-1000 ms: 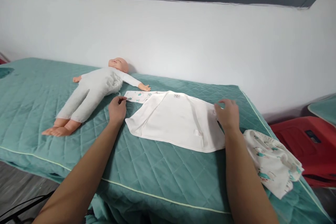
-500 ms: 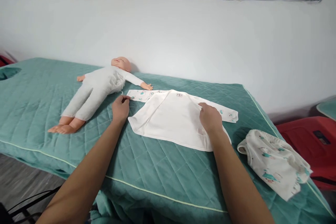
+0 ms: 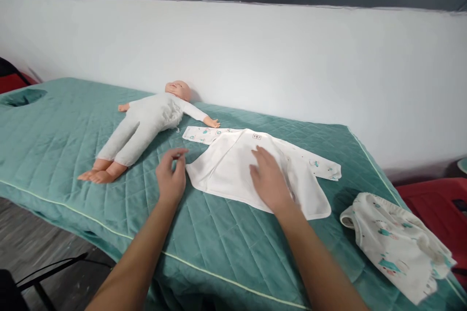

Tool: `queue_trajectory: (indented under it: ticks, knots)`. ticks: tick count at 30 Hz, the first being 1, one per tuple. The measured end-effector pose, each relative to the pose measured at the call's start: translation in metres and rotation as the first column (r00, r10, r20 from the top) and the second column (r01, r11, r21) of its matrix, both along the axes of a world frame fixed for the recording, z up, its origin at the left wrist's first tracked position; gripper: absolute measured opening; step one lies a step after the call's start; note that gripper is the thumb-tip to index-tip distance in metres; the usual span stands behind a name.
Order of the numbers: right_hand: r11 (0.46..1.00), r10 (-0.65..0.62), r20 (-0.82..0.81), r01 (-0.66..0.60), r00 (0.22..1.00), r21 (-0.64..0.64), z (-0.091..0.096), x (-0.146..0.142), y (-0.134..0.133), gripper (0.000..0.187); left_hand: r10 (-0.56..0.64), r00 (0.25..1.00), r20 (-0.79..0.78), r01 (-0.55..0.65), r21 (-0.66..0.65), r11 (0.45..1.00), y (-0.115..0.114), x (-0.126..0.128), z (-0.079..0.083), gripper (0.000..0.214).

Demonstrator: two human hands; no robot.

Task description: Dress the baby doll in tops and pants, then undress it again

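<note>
A white baby shirt (image 3: 226, 170) lies spread flat on the green quilted cover, its patterned sleeves stretched out to both sides. My left hand (image 3: 172, 175) is just off the shirt's left edge, below the left sleeve, fingers apart and holding nothing. Over the middle of the shirt is my right hand (image 3: 269, 177), fingers spread; whether it touches the cloth I cannot tell. To the left a baby doll (image 3: 146, 116) in a white suit lies on its back, one hand close to the left sleeve.
A folded patterned baby garment (image 3: 394, 243) lies near the right edge of the green-covered bed (image 3: 219, 252). A white wall (image 3: 255, 58) runs behind the bed. A red chair (image 3: 434, 204) stands beyond the right edge. A hole (image 3: 24, 97) shows at the far left.
My left hand has let go of the left sleeve and come nearer to me. My right hand has moved left from the right sleeve to the shirt's middle. The view has shifted slightly.
</note>
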State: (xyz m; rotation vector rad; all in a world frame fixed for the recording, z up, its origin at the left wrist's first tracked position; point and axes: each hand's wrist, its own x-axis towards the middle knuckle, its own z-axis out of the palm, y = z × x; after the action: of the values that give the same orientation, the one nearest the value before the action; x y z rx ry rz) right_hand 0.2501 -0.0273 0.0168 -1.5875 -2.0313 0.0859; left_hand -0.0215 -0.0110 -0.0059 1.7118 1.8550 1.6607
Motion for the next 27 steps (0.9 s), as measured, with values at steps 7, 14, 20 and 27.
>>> queue_trajectory:
  ticks: [7,14,20,27]
  knots:
    - [0.975,-0.030,0.174,0.067,0.984,-0.211,-0.017,-0.025,0.003,0.060,-0.147,0.897,-0.416,0.112,-0.107,0.988,-0.034,0.010,-0.013,0.024]
    - [0.923,-0.261,0.258,0.319,0.930,-0.217,-0.021,-0.018,0.018,0.075,-0.396,0.737,-0.548,0.454,-0.034,0.890,-0.052,0.056,0.005,0.028]
    - [0.877,-0.368,0.255,0.425,0.894,-0.225,-0.021,-0.017,0.021,0.077,-0.509,0.730,-0.456,0.371,-0.361,0.855,-0.009,0.129,0.004,0.039]
    - [0.847,-0.442,0.205,0.481,0.873,-0.225,-0.022,-0.011,0.028,0.079,-0.402,0.826,-0.394,0.204,-0.456,0.866,0.058,0.130,0.001,0.058]
